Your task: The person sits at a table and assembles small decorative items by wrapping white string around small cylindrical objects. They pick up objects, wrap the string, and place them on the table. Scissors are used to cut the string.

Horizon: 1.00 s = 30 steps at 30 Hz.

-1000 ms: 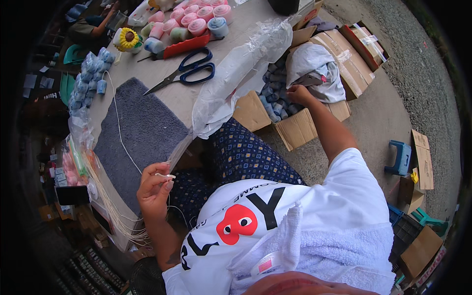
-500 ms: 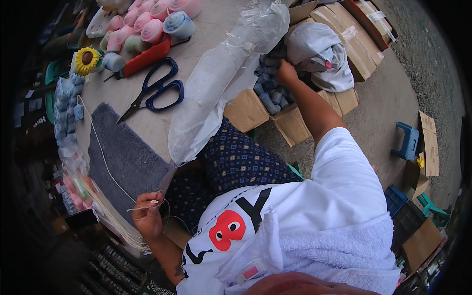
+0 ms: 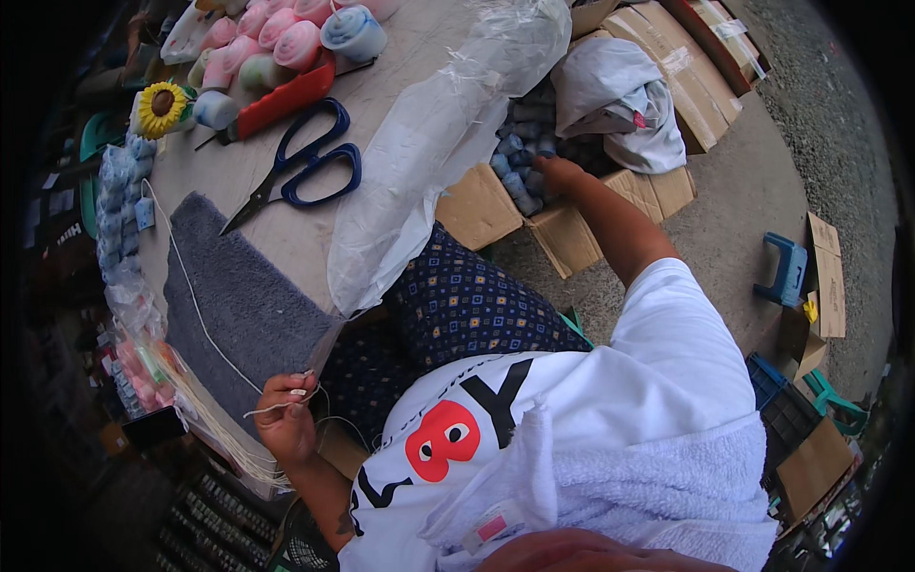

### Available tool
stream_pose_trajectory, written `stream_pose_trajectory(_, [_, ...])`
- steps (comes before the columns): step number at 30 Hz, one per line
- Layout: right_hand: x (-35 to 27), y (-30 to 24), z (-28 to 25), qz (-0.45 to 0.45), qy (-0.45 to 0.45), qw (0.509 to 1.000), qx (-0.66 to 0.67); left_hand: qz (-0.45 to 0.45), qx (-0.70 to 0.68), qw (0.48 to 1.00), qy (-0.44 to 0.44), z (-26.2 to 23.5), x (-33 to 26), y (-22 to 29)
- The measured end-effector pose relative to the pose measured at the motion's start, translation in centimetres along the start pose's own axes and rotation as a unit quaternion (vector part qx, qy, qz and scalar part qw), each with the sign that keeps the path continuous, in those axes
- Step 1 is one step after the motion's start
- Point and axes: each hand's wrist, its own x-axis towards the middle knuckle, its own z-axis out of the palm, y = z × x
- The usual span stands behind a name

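Pinching the white cord (image 3: 195, 296) w/ L hand (image 3: 288, 419) at lower left of frame, tight btwn thumb & fingers, w/ a short end poking out to the left. Over at upper ctr-right, dipping R hand (image 3: 558, 176) into the open cardboard box (image 3: 567, 240), right at the small blue-grey rolls (image 3: 515, 157). Touching at least one, by the look of it; can't tell if gripping or just resting, w/ fingertips hidden.

On to handling: prob. light, a bit soft, maybe slick on the outside, too small to be sure. Best taken round the middle of a single roll, w/o squeezing hard, to avoid dents. As for the cord: thin, limp, near weightless, likely to slip; best held close to the end.

Following the cord up now: across the dark grey mat (image 3: 238, 305) to near a cluster of pale blue rolls (image 3: 114, 205), upper left. On the desk (image 3: 386, 95), upper ctr-left: blue-handled scissors (image 3: 274, 175), pink rolls (image 3: 296, 44) beyond, plus a crumpled plastic sheet (image 3: 410, 172) btwn scissors & box.
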Motion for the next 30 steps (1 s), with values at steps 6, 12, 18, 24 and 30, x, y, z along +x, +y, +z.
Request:
stream_pose_trajectory(6, [-1.4,-4.0,-0.5,-0.037,-0.021,0.978,-0.206,0.003,0.01,1.0,0.006,0.4,0.4,0.4])
stream_pose_trajectory(12, [-3.6,-1.2,-3.8,-0.084,0.03,0.987,0.135,0.033,0.032,0.999,0.014,1.6,0.5,0.7])
stream_pose_trajectory(18, [-17.6,-9.0,-15.2,-0.172,-0.016,0.898,0.406,0.024,0.008,0.999,-0.032,2.8,0.3,0.2])
stream_pose_trajectory(24, [-24.5,-18.2,-18.1,-0.333,0.034,0.789,0.515,0.05,0.046,0.997,-0.02,6.9,0.8,1.2])
stream_pose_trajectory(30, [-28.1,-28.2,-15.5,-0.366,-0.111,0.579,0.72,0.084,0.116,0.989,0.025,6.1,-2.9,1.7])
